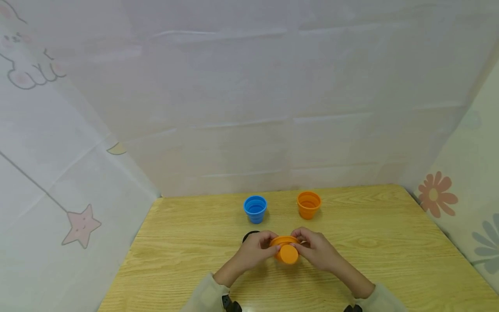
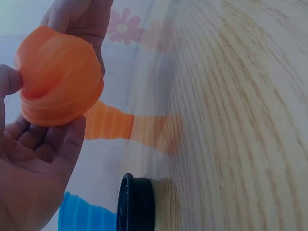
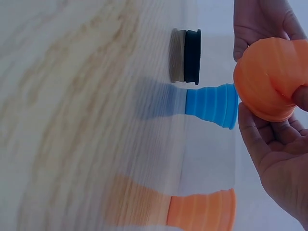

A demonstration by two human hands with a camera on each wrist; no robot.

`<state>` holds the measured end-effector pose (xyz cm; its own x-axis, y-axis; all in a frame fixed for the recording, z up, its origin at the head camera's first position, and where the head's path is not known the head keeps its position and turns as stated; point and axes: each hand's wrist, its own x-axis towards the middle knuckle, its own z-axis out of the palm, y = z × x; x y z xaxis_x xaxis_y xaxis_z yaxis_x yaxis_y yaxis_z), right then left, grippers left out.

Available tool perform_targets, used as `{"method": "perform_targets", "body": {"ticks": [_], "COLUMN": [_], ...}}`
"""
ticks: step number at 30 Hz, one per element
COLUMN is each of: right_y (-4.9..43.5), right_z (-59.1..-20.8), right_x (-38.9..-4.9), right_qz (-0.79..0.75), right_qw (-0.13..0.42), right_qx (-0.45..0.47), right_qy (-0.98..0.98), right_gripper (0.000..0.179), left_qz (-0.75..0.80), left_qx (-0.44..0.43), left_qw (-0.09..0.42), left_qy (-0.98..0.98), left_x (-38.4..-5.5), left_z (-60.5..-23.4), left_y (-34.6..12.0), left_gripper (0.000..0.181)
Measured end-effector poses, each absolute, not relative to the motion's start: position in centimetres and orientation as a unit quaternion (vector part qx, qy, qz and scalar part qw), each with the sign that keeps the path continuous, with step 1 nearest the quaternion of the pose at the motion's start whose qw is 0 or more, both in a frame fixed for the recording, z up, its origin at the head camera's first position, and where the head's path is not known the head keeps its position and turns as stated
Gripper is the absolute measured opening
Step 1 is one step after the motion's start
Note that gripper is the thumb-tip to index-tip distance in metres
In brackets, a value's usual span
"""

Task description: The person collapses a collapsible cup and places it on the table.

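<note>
Both hands hold one orange collapsible cup point(image 1: 289, 254) above the table, its base tilted toward me and its wall partly dented. My left hand point(image 1: 253, 248) grips its left side, thumb on the wall and fingers at the rim. On the opposite side, my right hand point(image 1: 316, 248) grips it the same way. The left wrist view shows the soft wall of the orange cup point(image 2: 60, 77) creased by the thumb. Partly hidden behind my left hand is a flat black round piece point(image 3: 193, 57), low on the table.
A blue collapsible cup point(image 1: 255, 209) stands upright beyond my hands. To its right stands another orange cup point(image 1: 309, 205), also upright. The wooden table point(image 1: 187, 242) meets a white cloth backdrop point(image 1: 234, 108) at its far edge, with patterned cloth on both sides.
</note>
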<state>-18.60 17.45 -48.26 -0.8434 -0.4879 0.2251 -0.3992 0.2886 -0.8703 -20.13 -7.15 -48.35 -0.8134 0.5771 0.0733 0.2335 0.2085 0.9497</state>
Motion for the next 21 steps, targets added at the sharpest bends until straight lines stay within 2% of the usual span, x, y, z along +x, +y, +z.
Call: {"method": "perform_targets", "body": {"ticks": [7,12,16,21], "right_y": [17.5,17.5,17.7,18.2], "right_z": [-48.7,-48.7,-48.2,-47.5], "right_x": [-18.8,-18.8,-18.7,-18.6], "right_qz": [-0.501,-0.497,-0.516,-0.560], "right_qw": [0.022,0.028,0.077,0.157], "right_qx": [-0.297,-0.286,-0.269,-0.252], "right_qy": [0.813,0.819,0.809,0.773], "right_gripper": [0.015,0.019,0.028,0.034], "left_qz": [0.538,0.521,0.518,0.536], "left_qx": [0.276,0.294,0.298,0.286], "left_qw": [0.105,0.064,0.045,0.055], "left_qy": [0.789,0.799,0.801,0.792], "left_x": [-19.9,-20.0,-20.1,-19.9], "left_z": [-48.2,-48.4,-48.5,-48.4], "left_y": [-7.0,-6.9,-6.8,-7.1], "left_gripper": [0.019,0.017,0.016,0.017]}}
